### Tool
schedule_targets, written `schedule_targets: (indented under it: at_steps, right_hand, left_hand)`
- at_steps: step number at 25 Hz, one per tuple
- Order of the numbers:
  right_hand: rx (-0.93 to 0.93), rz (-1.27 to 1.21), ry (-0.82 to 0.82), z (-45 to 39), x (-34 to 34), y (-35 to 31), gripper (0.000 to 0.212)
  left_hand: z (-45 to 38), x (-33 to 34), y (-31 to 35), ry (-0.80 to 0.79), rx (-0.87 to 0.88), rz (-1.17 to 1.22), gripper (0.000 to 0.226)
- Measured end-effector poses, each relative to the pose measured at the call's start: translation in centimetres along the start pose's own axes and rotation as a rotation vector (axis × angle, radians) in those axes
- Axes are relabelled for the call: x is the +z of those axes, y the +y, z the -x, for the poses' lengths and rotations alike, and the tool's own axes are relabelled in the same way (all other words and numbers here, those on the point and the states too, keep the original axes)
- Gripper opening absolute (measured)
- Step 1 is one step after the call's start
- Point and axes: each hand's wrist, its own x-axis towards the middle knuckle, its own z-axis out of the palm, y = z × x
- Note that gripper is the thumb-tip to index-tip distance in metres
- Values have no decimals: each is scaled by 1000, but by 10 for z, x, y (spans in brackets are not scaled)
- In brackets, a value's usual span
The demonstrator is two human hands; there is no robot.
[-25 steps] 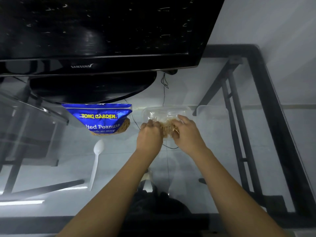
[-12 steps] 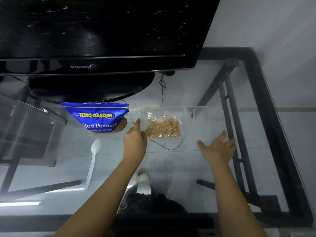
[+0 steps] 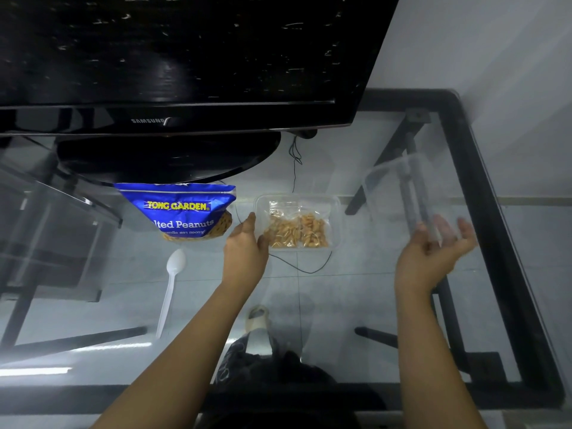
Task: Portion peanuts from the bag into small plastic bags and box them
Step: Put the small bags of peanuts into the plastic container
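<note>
A clear plastic box [image 3: 335, 203] is seen on the glass table [image 3: 356, 305], just right of the blue peanut bag [image 3: 178, 212]. Its long axis runs left to right across the view, and its open top faces up. Inside it, small plastic bags of peanuts [image 3: 295, 232] are laid flat, their sealed clear tops pointed toward the far side, where the black television [image 3: 173, 57] stands.

The left hand [image 3: 246, 253] is set against the box's left end, thumb along the near corner and fingers reaching up the far-left side; the fingers are held fairly straight and together, touching the wall rather than wrapped round it.

The right hand [image 3: 433, 255] is raised well to the right of the box, palm turned up, fingers spread and loosely curved. A transparent lid [image 3: 402, 193] is carried by it, tilted with its long axis running up and away from the hand toward the far left. The lid is blurred, and whether it is pinched or only resting on the fingers cannot be told.

A white plastic spoon [image 3: 170, 289] is laid on the glass below the peanut bag, bowl pointing away from the person, handle toward them. A thin black cable [image 3: 294, 168] is seen through the glass, trailing behind and beneath the box.
</note>
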Motion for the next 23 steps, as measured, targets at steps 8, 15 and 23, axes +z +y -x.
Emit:
schedule_targets:
  at_steps: [8,15,23]
  right_hand:
    - [132,131,-543,27,36,0,25]
    - [160,437,-665,25,74,33,41]
    - [73,421,-612,17,57,37,34]
  left_hand:
    - [13,-14,17,26,-36,492,41]
    - [2,-1,-6,43,-157,240,37]
    - [-2,-10,-10,2,-244,321,33]
